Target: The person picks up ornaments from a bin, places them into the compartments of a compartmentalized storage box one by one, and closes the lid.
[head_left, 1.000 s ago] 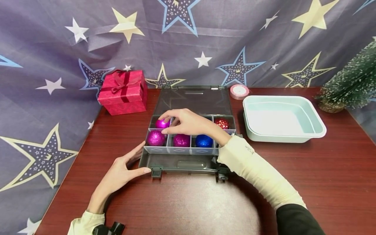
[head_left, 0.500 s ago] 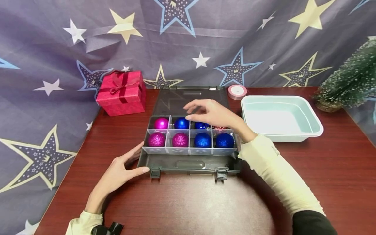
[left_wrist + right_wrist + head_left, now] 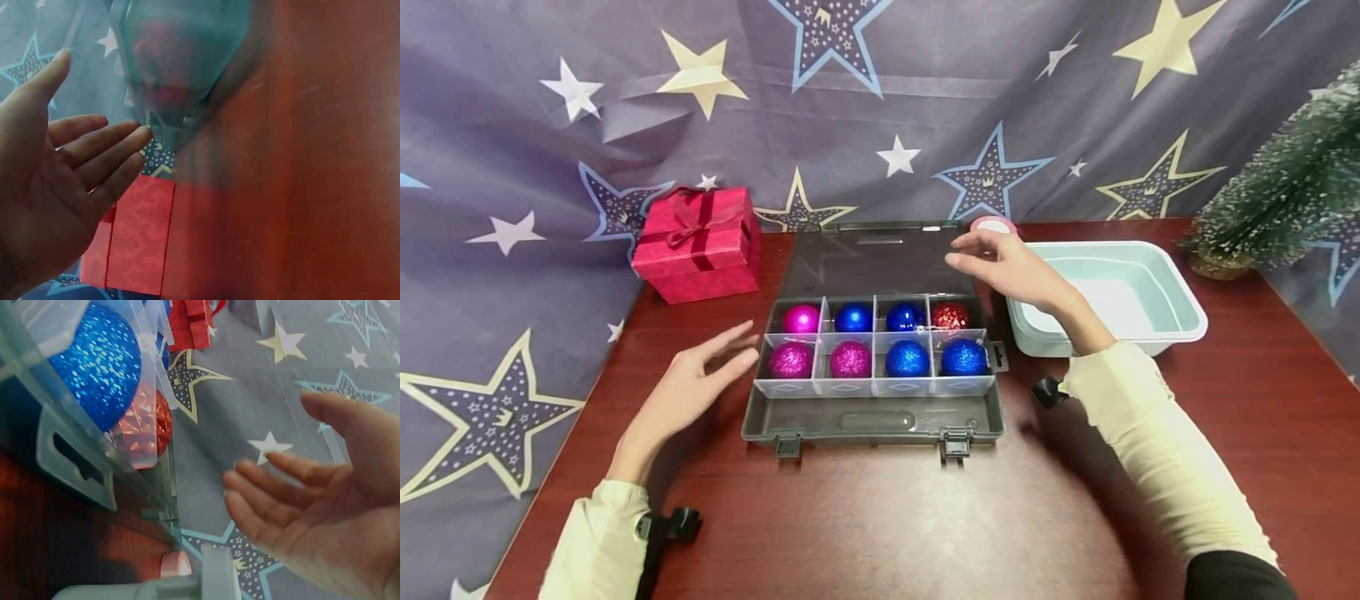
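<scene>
A dark translucent plastic case [image 3: 812, 417] lies on the table with its lid [image 3: 880, 262] folded back. Each divided compartment holds a Christmas bauble: a smooth pink bauble [image 3: 801, 319], glittery magenta ones, several blue ones such as the glitter bauble [image 3: 964, 358], and a red bauble [image 3: 950, 316] at the back right. Left of the case, my left hand [image 3: 688, 387] hovers with fingers extended, apart from its wall. My right hand [image 3: 1022, 275] hangs above the near-left side of the pale tub [image 3: 1180, 329], fingers loosely bent. Both palms hold nothing in the wrist views.
Behind the case's right corner sits a pink ribbon roll [image 3: 992, 225], partly hidden by my right hand. At the back left is a red gift box [image 3: 700, 246]. A frosted toy tree [image 3: 1277, 183] stands far right, before a star-patterned cloth [image 3: 895, 108].
My right hand has moved right, from over the left baubles to beside the tub. My left hand has come away from the case's front left corner. The baubles stay in place.
</scene>
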Available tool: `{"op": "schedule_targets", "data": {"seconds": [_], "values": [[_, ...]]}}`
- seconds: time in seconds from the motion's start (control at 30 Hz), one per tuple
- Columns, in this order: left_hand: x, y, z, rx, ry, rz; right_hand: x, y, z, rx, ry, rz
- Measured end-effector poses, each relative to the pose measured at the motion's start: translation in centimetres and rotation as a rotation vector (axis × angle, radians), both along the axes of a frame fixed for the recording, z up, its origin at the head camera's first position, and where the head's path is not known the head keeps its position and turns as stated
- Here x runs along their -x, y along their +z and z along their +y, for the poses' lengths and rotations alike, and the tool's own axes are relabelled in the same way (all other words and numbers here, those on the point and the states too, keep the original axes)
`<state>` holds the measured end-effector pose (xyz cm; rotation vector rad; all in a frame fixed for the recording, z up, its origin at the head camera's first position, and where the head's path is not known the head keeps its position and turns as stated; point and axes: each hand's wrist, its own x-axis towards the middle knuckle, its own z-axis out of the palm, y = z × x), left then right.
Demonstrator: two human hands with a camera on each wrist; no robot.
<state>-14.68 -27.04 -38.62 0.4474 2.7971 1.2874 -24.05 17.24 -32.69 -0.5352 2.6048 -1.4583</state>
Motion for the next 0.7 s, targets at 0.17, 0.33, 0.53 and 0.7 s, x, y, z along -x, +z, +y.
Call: {"op": "schedule_targets", "data": {"seconds": [0.17,0.33,0.53,0.7], "values": [[3.4,1.3,0.0,-0.104,-0.022,-0.106,0.8,0.1,0.3,0.165,-0.099,-0.199],[7.1,2.3,0.9,-0.345,-0.027,-0.291,1.8,0.1,0.1,0.251,-0.083,-0.356],[10.4,3.1,2.4,-0.533,-0.022,-0.49,3.3,-0.1,-0.5,0.345,-0.13,-0.45],[12.4,3.4,3.7,-0.517,-0.015,-0.578,5.0,-0.7,-1.1,0.412,-0.172,-0.59]]}}
